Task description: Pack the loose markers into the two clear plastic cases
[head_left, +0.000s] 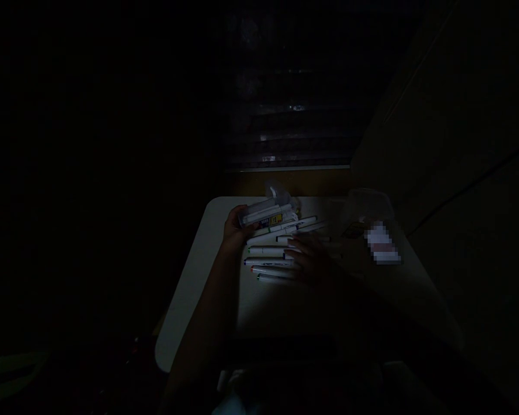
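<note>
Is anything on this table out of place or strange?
Only the markers: several lie loose on the table, roughly parallel but some slanted, outside the clear pack that the left hand grips. The right hand lies flat on them. It is too dark to judge damage.

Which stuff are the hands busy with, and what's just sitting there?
Busy with: left hand gripping the clear marker pack; right hand resting on the loose markers.
Just sitting: clear plastic at the far right of the table, too dim to identify.
</note>
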Motion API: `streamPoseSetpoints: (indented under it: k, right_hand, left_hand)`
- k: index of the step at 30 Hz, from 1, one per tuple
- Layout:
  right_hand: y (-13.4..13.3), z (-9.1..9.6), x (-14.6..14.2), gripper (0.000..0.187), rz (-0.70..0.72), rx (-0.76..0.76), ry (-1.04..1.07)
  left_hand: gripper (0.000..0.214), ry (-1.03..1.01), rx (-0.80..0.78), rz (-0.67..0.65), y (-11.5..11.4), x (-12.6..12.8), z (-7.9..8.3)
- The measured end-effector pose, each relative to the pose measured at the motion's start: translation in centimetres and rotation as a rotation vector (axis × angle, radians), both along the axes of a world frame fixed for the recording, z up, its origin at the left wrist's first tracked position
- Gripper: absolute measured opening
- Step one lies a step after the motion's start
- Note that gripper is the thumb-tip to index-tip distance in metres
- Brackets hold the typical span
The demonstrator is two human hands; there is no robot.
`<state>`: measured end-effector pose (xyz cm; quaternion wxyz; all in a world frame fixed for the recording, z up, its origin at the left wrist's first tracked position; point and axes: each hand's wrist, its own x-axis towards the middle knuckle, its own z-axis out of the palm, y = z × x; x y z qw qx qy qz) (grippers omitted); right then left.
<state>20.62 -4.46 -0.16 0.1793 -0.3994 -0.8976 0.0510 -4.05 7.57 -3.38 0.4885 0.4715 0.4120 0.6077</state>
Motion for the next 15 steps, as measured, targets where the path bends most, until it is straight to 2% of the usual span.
streamPoseSetpoints:
  k: [2,5,8,10,15]
  right_hand:
    - [1.5,1.0,0.8,0.046,-0.117,-0.010,0.131]
    - [4.2,2.4,1.7,0.048,-0.291,-0.058,0.296]
    - [7.0,2.9,1.8,0.051,-0.311,-0.195,0.391]
    - [8.5,2.9,1.4,0.052,-0.314,-0.234,0.416]
    - [9.9,3.0,-0.1,0.064,-0.240,-0.284,0.436]
  left_hand:
    - [0.071,-0.048,0.004,-0.005,0.1,-0.4,0.1]
    - [0.075,-0.109,0.020,-0.029,0.1,-1.1,0.5]
    - [0.075,-0.123,0.023,-0.048,0.0,-1.8,1.1]
    - [0.074,-0.139,0.025,-0.040,-0.1,-2.2,1.4]
    - [0.068,-0.170,0.039,-0.036,-0.5,-3.2,2.3]
